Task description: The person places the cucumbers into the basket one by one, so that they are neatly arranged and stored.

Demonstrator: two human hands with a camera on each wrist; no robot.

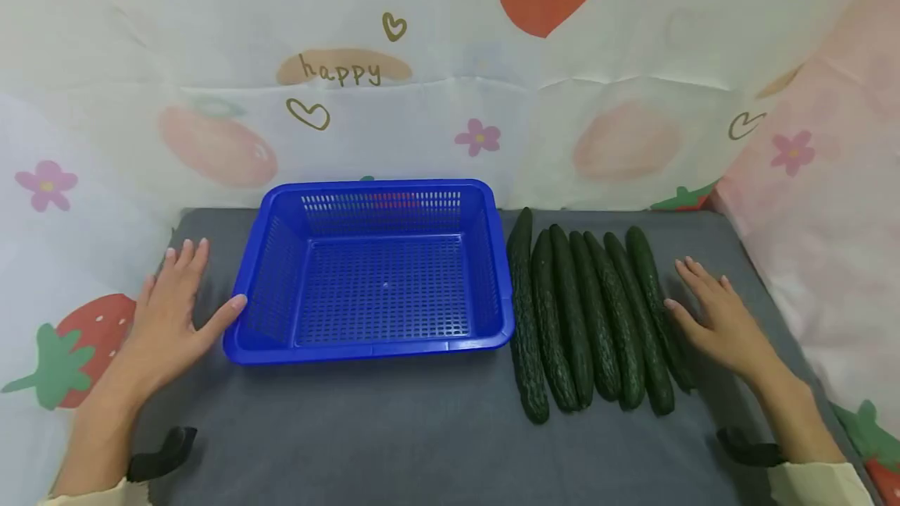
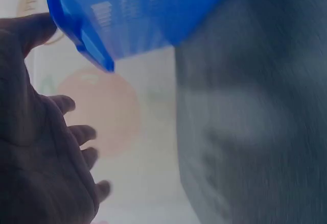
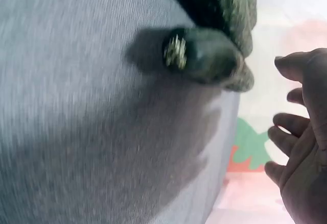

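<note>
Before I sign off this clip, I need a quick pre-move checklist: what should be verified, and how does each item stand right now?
1. Blue basket upright, opening facing up: ok.
2. All seven cucumbers side by side, to the right of the basket: ok.
3. Right hand holding nothing, fingers loose: ok.
4. Left hand clear of the basket: cannot tell; the thumb tip meets the rim in view, but contact is uncertain.
5. Leftmost cucumber clear of the basket: cannot tell; the rim hides any gap.

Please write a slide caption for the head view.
Blue rectangular perforated plastic basket and seven long dark-green cucumbers on grey cloth, between open left hand and open right hand.
</note>
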